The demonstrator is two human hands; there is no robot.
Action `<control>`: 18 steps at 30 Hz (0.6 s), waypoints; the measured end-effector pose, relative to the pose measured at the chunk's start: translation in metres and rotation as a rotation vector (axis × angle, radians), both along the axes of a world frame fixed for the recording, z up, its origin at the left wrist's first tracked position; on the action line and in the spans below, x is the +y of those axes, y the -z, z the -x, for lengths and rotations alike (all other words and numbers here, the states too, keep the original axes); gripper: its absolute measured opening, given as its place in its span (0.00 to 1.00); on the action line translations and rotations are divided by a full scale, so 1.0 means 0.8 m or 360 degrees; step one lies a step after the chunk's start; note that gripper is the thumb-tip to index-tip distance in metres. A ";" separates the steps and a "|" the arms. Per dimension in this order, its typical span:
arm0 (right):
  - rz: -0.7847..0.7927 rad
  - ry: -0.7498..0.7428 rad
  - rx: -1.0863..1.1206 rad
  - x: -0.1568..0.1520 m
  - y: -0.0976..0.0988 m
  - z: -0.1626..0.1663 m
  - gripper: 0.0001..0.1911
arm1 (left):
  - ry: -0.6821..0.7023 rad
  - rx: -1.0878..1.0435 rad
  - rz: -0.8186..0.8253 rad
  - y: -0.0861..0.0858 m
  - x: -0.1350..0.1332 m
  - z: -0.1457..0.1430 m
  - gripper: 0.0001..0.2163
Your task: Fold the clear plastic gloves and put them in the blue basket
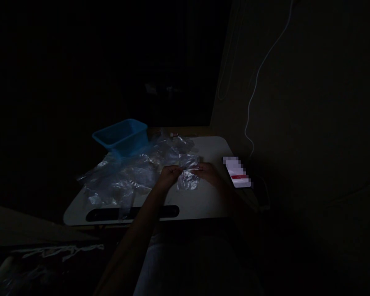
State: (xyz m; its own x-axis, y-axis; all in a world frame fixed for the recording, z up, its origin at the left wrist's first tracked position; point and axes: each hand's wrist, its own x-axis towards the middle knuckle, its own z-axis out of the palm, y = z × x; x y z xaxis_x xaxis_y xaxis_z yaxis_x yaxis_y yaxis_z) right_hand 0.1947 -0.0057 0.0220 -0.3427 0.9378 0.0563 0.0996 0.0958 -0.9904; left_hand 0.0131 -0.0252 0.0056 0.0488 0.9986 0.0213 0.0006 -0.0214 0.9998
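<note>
Between my two hands is a small clear plastic bag, held a little above the white lap table. My left hand pinches its left edge with the fingers closed. On the opposite edge, my right hand grips it the same way. The bag is crinkled and reflects some light; whether anything lies inside I cannot tell. A loose heap of clear plastic bags spreads over the left part of the table, close to my left hand.
Behind the heap stands a blue plastic basket. A lit phone lies at the table's right edge. A white cable hangs down the wall on the right. Along the near table edge runs a dark slot. The room is very dark.
</note>
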 end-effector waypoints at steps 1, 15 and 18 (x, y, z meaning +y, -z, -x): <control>0.0007 -0.0006 0.0015 0.002 0.002 0.000 0.18 | -0.0001 -0.0010 0.0004 0.000 0.000 0.000 0.16; 0.0065 0.0014 0.0051 -0.001 -0.001 -0.002 0.16 | 0.0026 0.0001 0.0000 -0.003 -0.002 -0.001 0.18; 0.0073 0.0010 0.0051 0.000 0.000 -0.002 0.15 | 0.0011 0.0034 0.0016 -0.011 -0.008 -0.003 0.18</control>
State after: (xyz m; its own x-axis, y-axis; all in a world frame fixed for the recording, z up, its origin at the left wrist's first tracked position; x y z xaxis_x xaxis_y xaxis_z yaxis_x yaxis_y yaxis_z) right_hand 0.1964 -0.0054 0.0221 -0.3357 0.9417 0.0239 0.0683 0.0496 -0.9964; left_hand 0.0158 -0.0314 0.0148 0.0557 0.9984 0.0099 0.0219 -0.0111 0.9997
